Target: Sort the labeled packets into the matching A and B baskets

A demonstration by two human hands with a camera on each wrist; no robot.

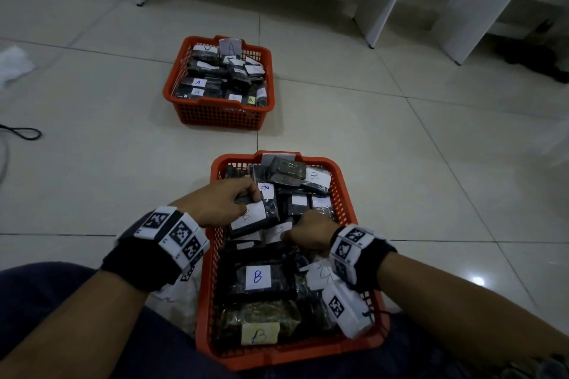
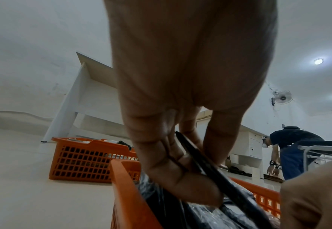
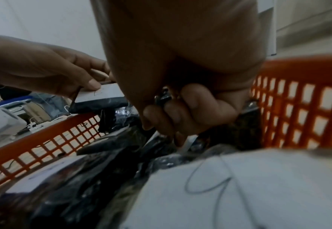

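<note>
left hand pinching a flat dark packet by its far edge above the near basket. right hand curled on another packet's plastic. likely light, soft, slippery film: grip at edge seam.

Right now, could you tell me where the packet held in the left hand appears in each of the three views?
Head: the held packet sits mid-frame, tilted, pinched by the left hand over the near basket.
Left wrist: it shows edge-on at lower centre, between thumb and fingers.
Right wrist: it is at left of centre, white label up.
Shared landmark: the near basket's orange lattice wall appears in all three.
</note>
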